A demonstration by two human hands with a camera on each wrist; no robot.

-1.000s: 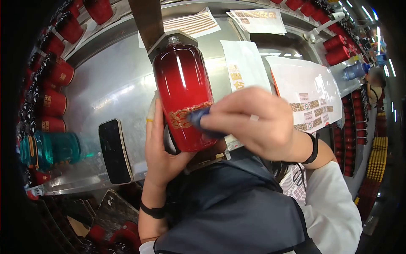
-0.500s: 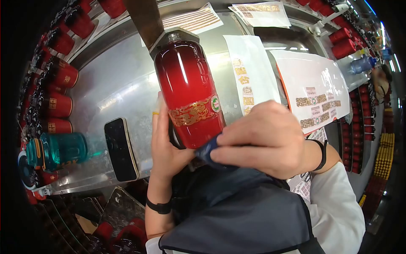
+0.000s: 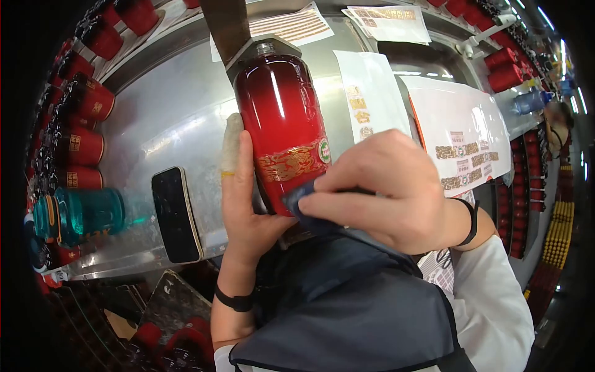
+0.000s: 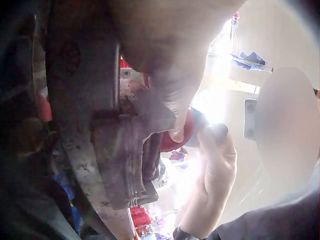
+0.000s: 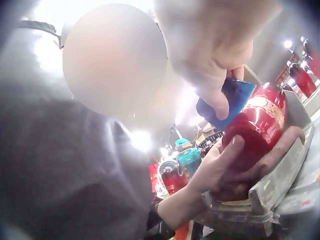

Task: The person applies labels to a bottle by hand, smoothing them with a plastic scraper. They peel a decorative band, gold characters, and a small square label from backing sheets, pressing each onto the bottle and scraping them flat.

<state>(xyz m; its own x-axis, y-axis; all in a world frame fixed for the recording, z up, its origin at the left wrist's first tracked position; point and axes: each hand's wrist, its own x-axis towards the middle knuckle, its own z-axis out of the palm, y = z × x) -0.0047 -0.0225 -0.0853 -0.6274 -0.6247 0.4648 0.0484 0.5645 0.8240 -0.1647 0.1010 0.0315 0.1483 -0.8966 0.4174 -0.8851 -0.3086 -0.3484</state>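
A glossy red bottle (image 3: 279, 102), dark toward its neck, lies with the neck at a metal holder (image 3: 238, 62). A gold patterned decal (image 3: 286, 164) with a green-and-white round emblem (image 3: 323, 152) spans its lower body. My left hand (image 3: 242, 208) holds the bottle near its base, thumb across the bottom and fingers along the left side; one finger wears a pale finger cover (image 3: 231, 146). Between thumb and fingers, my right hand (image 3: 387, 195) pinches a flat blue scraper (image 5: 227, 100), its edge close to the bottle's lower part, below the decal.
A black phone (image 3: 176, 214) and a teal water bottle (image 3: 90, 214) are left on the metal bench (image 3: 164, 121). Decal sheets (image 3: 455, 133) lie at the right, beside a narrower white sheet (image 3: 365, 80). Several red bottles (image 3: 83, 146) line the left edge.
My right hand has moved the scraper from the gold decal down to the bottle's base, then slightly back up along it. The emblem, hidden at first, shows now. My left hand keeps its hold.
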